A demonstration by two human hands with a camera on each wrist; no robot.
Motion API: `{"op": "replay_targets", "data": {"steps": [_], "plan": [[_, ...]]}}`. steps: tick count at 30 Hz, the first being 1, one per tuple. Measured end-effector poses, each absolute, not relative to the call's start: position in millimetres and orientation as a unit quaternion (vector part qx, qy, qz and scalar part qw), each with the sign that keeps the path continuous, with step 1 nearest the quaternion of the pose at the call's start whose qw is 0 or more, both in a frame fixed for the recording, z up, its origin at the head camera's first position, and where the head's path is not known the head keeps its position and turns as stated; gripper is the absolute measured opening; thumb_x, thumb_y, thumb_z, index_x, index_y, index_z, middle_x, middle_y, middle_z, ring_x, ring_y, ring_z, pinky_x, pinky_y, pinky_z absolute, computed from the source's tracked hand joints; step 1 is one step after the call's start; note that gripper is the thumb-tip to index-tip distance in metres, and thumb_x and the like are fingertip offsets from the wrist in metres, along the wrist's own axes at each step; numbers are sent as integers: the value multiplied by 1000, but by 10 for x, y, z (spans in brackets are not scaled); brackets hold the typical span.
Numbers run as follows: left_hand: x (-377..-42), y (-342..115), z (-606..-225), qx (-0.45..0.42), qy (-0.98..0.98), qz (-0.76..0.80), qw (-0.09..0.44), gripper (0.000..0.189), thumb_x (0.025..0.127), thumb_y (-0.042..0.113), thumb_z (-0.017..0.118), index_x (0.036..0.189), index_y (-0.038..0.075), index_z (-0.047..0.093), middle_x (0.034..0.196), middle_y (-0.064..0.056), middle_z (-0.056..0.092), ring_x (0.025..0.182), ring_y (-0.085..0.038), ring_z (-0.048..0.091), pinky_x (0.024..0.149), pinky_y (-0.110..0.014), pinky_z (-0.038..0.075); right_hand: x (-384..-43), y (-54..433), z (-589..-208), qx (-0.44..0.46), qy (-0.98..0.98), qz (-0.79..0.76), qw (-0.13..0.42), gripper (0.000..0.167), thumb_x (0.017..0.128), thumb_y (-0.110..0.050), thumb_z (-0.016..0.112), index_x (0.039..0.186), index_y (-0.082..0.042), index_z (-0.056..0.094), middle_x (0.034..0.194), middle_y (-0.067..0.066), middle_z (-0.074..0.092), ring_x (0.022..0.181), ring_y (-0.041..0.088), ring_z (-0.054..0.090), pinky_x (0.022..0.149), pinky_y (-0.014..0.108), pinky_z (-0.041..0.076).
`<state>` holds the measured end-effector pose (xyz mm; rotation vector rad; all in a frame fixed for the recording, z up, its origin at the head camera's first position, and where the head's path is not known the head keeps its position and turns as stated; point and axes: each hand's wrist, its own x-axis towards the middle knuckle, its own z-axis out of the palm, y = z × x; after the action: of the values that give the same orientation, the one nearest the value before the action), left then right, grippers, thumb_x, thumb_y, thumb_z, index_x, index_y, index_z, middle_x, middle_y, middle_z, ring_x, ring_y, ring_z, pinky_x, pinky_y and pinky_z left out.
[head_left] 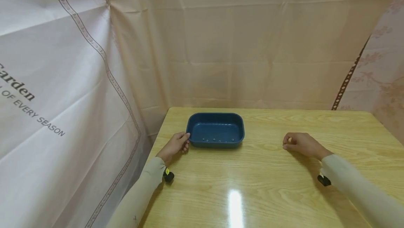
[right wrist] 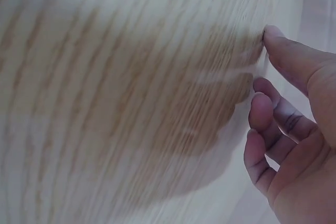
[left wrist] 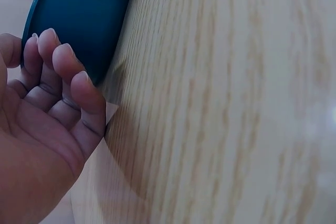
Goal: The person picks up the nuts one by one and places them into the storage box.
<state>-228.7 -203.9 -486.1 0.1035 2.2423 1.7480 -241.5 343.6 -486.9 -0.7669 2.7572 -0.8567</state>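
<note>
A dark blue rectangular plastic basin (head_left: pixel 216 144) with rounded corners sits toward the back left of the table. My left hand (head_left: pixel 177 144) pinches its left rim near the front corner, thumb on top. In the left wrist view the basin (left wrist: pixel 79 19) rises beyond the curled fingers (left wrist: pixel 86 90). Several small pale round spots (head_left: pixel 214 139) dot the basin's floor along the front side. To the right, apart from the basin, my right hand (head_left: pixel 303 144) is low at the tabletop with bent fingers (right wrist: pixel 261 111). Whether a tiny thing lies between thumb and index finger, I cannot tell.
The wood-grain table (head_left: pixel 268 186) reaches back to a beige cloth curtain (head_left: pixel 227 45). A pale printed cloth (head_left: pixel 63 108) hangs down along the left side, and a floral cloth (head_left: pixel 385 56) on the right. Small black devices are strapped at both wrists.
</note>
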Motion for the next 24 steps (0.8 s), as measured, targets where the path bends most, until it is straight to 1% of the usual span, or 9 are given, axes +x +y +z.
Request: {"op": "replay_targets", "data": {"steps": [2,7,9,12,17,20,24], "plan": [[-2290,-2039,-4866,35,778,609,150,38,112,34,46,98,1,57,80,-5,55,66,-15,51,59,-26,46,-2429,3423,-4869,-265,920,-279,69,7,100,-20,71,102,-14,68,70,-5,59,57,5,41,55,26,36],[-2297,-2042,-4875,34,776,612,151,37,112,34,47,98,1,56,81,-5,55,66,-15,51,59,-26,45,-2467,3406,-4858,-280,922,-262,63,5,99,-18,72,98,-13,70,80,-6,66,67,7,52,64,28,45],[-2303,-2045,-4878,33,775,612,152,37,112,34,47,97,2,56,81,-5,55,66,-15,51,58,-26,45,-2482,3397,-4846,-277,922,-260,74,6,99,-18,71,97,-13,70,84,-7,68,72,7,56,68,29,49],[-2308,-2051,-4885,28,775,612,154,37,112,35,47,96,3,56,81,-5,55,66,-14,51,58,-26,45,-2495,3381,-4820,-268,920,-266,104,6,100,-15,69,96,-11,70,88,-5,68,78,9,58,70,30,50],[-2304,-2055,-4894,28,780,607,153,35,112,34,46,97,3,56,81,-5,55,66,-15,51,58,-27,45,-2514,3373,-4812,-257,916,-271,145,6,99,-13,69,97,-7,70,91,-2,68,80,13,56,71,30,50],[-2303,-2053,-4893,27,779,607,154,36,112,33,46,98,2,55,81,-5,55,66,-15,51,58,-27,45,-2515,3376,-4821,-256,916,-268,151,6,99,-13,70,96,-8,70,91,-3,68,80,13,55,72,30,50],[-2309,-2046,-4884,27,774,613,155,38,112,35,47,99,0,55,80,-5,54,66,-15,50,58,-27,44,-2512,3378,-4840,-259,915,-270,152,6,99,-13,68,94,-8,68,88,-3,65,76,12,52,69,29,47]]}}
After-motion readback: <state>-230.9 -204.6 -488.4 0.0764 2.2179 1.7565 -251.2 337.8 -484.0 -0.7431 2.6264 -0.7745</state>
